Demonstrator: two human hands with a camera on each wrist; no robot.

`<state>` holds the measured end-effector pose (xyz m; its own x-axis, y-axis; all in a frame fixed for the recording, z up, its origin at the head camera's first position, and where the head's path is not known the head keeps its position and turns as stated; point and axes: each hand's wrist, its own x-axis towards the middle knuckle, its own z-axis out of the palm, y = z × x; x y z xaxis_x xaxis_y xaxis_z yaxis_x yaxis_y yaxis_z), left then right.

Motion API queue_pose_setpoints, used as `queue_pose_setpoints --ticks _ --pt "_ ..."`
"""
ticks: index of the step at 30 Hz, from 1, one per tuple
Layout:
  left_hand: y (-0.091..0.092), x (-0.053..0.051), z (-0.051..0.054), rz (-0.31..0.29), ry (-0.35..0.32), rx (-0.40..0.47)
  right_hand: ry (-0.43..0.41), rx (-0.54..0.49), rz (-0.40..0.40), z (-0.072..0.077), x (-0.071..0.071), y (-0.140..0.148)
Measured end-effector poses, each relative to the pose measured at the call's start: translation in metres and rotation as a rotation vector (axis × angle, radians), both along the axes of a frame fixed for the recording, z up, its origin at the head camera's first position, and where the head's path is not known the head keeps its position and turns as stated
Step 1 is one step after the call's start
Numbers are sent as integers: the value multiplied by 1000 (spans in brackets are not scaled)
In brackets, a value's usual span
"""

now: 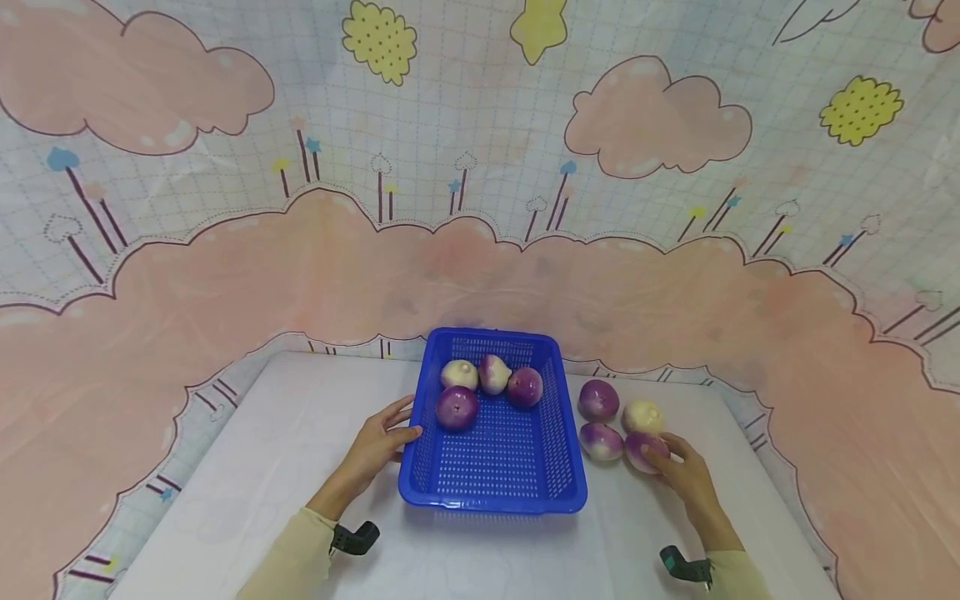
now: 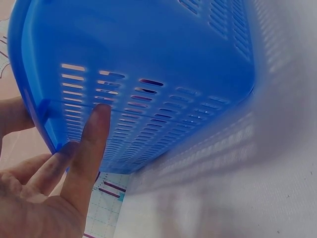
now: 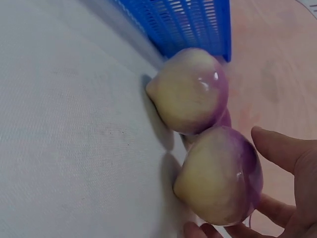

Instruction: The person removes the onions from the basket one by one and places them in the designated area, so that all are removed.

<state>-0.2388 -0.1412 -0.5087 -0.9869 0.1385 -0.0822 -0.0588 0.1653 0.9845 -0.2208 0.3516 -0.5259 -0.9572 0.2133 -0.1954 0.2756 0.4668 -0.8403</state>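
Observation:
A blue plastic basket [image 1: 491, 506] stands at the middle of the table, several purple-and-white turnips [image 1: 457, 408] in its far half. My left hand [image 1: 367, 454] grips its left side, thumb at the rim; in the left wrist view fingers [image 2: 89, 153] lie against the slotted outer wall [image 2: 148, 29]. Right of the basket my right hand [image 1: 686, 475] curls round the nearest turnip on the right [image 1: 645, 451]. The right wrist view shows this turnip [image 3: 218, 176] beside another [image 3: 190, 91], with the thumb [image 3: 280, 148] near its side and the other fingertips partly hidden behind it.
More turnips lie close together just right of the basket: a purple one [image 1: 598, 400], a pale one [image 1: 642, 417] and a purple-white one [image 1: 601, 442]. The white tabletop [image 1: 247, 450] meets a printed cloth backdrop [image 1: 480, 275] at its far edge.

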Motion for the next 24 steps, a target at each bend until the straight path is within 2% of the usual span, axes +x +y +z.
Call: queue_pose_setpoints --ticks 7,13,16,24 --pt "1 0 0 -3 2 13 49 -36 -67 7 2 7" --pt "0 -1 -1 -8 0 15 157 -37 -170 19 8 7" --pt "0 -2 -1 -4 -2 20 195 -27 -183 26 10 6" --pt "0 -3 -2 0 -4 16 147 -26 -160 38 14 4"
